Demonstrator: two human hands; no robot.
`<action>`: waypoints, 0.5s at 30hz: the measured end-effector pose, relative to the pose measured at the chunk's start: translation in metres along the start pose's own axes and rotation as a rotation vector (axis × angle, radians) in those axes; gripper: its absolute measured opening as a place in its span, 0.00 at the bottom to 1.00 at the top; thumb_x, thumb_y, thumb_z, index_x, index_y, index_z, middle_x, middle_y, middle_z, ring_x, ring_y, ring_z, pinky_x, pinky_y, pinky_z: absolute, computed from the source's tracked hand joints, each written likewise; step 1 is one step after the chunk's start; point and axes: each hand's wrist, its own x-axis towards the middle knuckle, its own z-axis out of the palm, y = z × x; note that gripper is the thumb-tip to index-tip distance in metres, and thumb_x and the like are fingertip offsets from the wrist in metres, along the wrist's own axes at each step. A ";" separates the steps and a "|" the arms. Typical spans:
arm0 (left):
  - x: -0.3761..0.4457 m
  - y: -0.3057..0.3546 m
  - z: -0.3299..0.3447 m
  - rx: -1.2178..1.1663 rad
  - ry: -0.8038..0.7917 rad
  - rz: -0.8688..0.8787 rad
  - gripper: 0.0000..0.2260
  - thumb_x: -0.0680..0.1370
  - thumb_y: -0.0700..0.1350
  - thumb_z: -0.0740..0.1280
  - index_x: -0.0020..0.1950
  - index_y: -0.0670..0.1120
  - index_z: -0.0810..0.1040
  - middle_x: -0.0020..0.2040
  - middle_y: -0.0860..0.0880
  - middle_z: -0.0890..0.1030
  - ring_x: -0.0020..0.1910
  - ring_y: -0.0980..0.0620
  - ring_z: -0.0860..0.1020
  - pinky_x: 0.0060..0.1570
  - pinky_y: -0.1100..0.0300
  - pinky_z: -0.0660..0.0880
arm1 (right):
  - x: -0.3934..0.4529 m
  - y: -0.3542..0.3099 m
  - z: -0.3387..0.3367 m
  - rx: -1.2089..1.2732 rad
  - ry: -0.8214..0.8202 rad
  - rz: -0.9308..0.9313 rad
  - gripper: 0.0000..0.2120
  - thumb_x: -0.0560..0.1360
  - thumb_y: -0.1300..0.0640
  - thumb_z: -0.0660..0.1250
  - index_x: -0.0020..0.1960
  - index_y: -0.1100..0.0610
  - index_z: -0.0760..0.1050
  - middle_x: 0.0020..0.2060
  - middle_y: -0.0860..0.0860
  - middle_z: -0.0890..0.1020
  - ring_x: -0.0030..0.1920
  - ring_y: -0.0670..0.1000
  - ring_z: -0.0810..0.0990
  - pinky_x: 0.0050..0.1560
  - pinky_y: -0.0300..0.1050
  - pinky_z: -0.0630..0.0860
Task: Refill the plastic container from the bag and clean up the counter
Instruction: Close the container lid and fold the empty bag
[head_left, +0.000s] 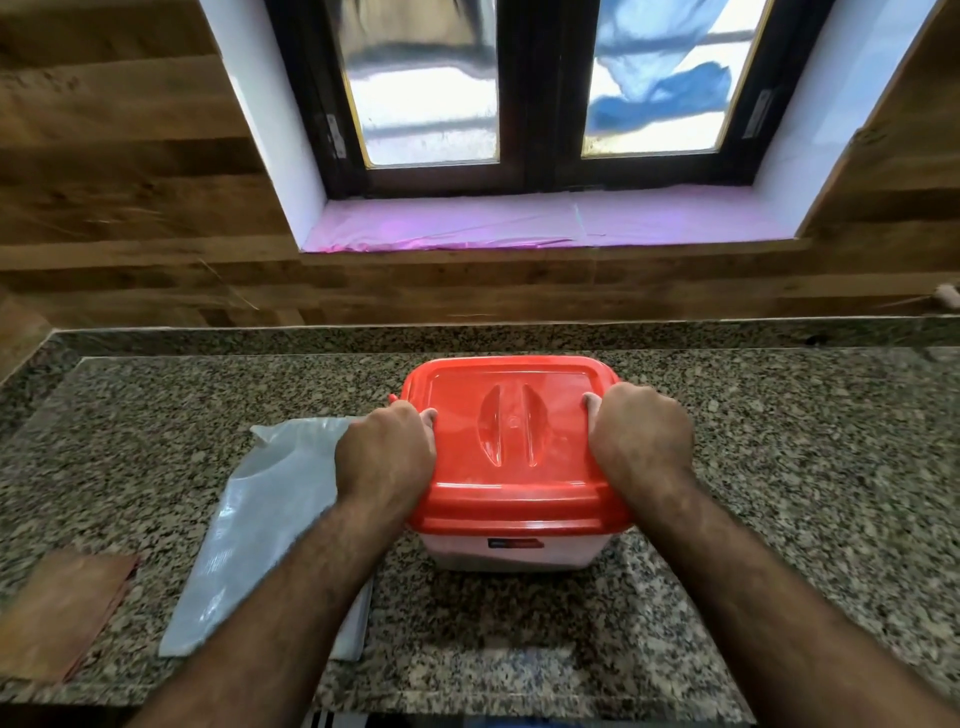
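Note:
A clear plastic container (511, 553) with a red lid (511, 441) stands in the middle of the granite counter (779, 467). My left hand (384, 452) grips the lid's left edge, thumb on top. My right hand (641, 441) grips the lid's right edge the same way. The lid sits flat on the container. A flat, translucent plastic bag (254, 530) lies on the counter just left of the container, partly under my left forearm. I cannot see inside the container.
A brown folded cloth (62, 613) lies at the counter's front left. A wood-panelled wall (130, 208) and a window with a pink-lined sill (519, 223) rise behind the counter. A small object (948, 296) shows at the far right edge.

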 end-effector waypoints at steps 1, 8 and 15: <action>-0.001 -0.004 0.003 -0.055 0.052 0.030 0.24 0.88 0.58 0.58 0.67 0.40 0.81 0.58 0.40 0.87 0.58 0.40 0.86 0.46 0.51 0.81 | -0.002 0.002 0.002 0.043 -0.002 -0.001 0.27 0.86 0.37 0.57 0.59 0.60 0.80 0.40 0.54 0.81 0.40 0.55 0.83 0.30 0.43 0.73; -0.038 -0.008 0.035 -0.494 0.074 0.337 0.35 0.80 0.66 0.61 0.80 0.45 0.75 0.79 0.46 0.76 0.82 0.47 0.68 0.81 0.45 0.64 | -0.037 0.004 0.029 0.407 -0.004 -0.172 0.36 0.82 0.34 0.52 0.82 0.54 0.67 0.84 0.53 0.64 0.84 0.57 0.60 0.84 0.55 0.55; -0.022 -0.003 0.042 -0.543 0.145 0.314 0.34 0.78 0.64 0.65 0.77 0.43 0.79 0.76 0.44 0.78 0.80 0.45 0.71 0.80 0.42 0.67 | -0.021 0.001 0.033 0.484 0.070 -0.125 0.31 0.80 0.39 0.60 0.75 0.58 0.77 0.78 0.55 0.74 0.82 0.57 0.67 0.82 0.54 0.62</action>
